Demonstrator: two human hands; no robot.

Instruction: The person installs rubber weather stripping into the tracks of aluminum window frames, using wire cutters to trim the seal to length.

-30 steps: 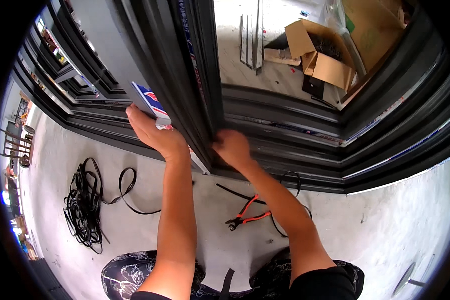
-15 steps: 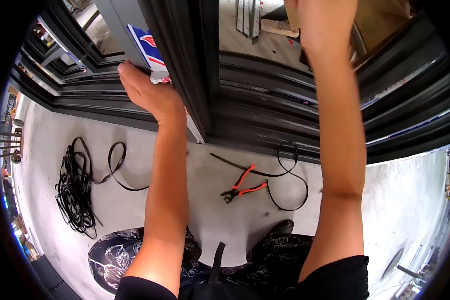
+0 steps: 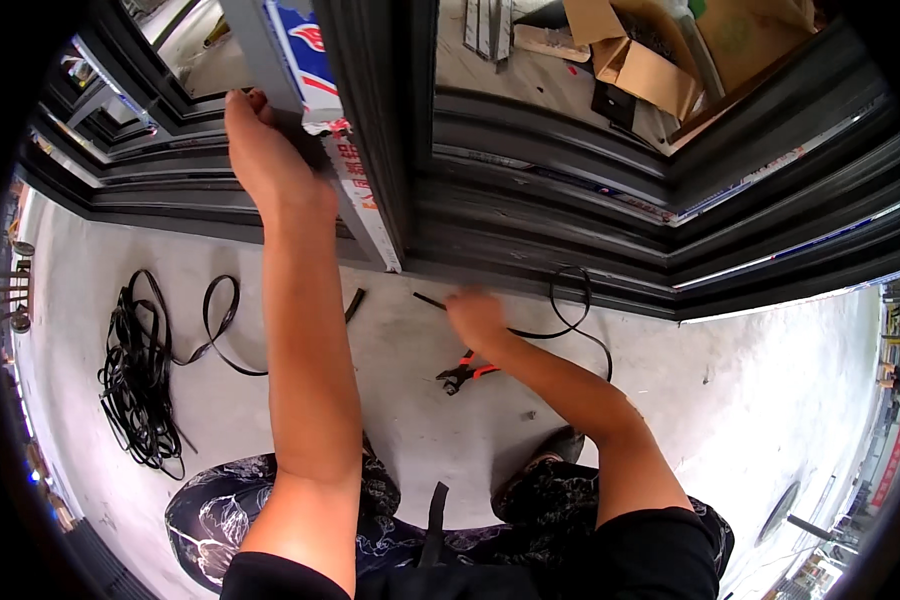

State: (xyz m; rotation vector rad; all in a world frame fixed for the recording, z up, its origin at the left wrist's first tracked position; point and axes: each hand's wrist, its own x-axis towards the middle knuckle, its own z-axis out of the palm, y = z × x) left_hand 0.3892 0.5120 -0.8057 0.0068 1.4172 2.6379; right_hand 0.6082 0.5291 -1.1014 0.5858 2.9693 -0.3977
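Frame [image 3: 370, 90], left hand [image 3: 272, 160] curled round it, right hand [image 3: 476, 317] (blurred) over strip [image 3: 430, 300]

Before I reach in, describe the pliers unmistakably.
Find the dark profiled frame across the top, then the concrete floor below it. The pliers lie there, just below the picture's centre; orange-red handles distinguish them from the black strapping.

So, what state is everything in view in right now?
Left hand: curled, at the dark frame
Right hand: blurred, over the loose strap; grip unclear
Loose strap: looped
Strap bundle: tangled
Pliers: handles spread, partly hidden
Cardboard box: flaps open
Blue film: torn lower edge
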